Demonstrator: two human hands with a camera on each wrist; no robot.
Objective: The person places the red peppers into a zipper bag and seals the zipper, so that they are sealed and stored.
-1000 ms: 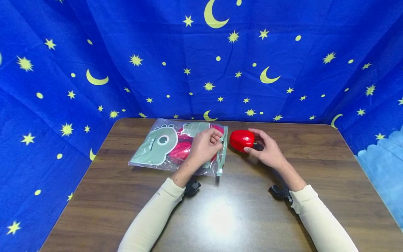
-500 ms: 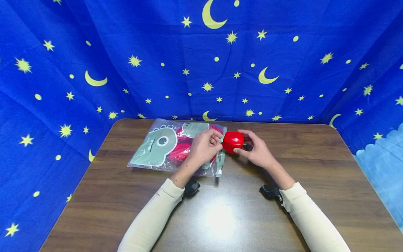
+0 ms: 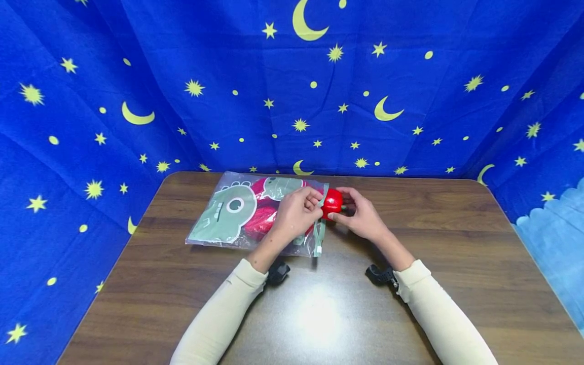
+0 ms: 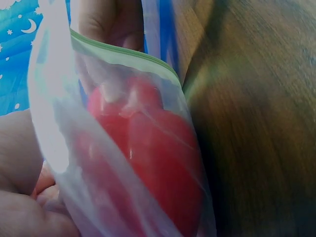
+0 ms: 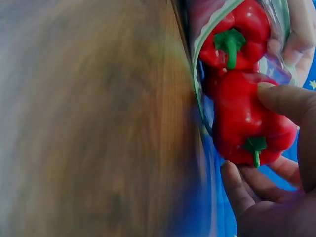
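A clear zip bag (image 3: 207, 232) with pale green cartoon animals lies flat on the table, its mouth facing right. My left hand (image 3: 294, 212) pinches the upper layer at that mouth and holds it raised. In my right hand (image 3: 362, 217), a shiny red bell pepper (image 3: 333, 201) with a green stem sits partly inside the opening, gripped between thumb and fingers. The right wrist view shows another bell pepper (image 5: 252, 24) inside, stem outward, close to the held one. Red shapes (image 4: 163, 158) press against the plastic in the left wrist view.
The bag rests near the back edge of the brown wood table (image 3: 150, 289). A white zip slider (image 3: 318, 249) sits at the near corner of its mouth. Behind hangs a blue curtain (image 3: 255, 66) with moons and stars.
My right hand has moved left with the bell pepper, from beside the bag to partly inside its mouth. The left hand keeps its pinch on the bag's edge in nearly the same spot.
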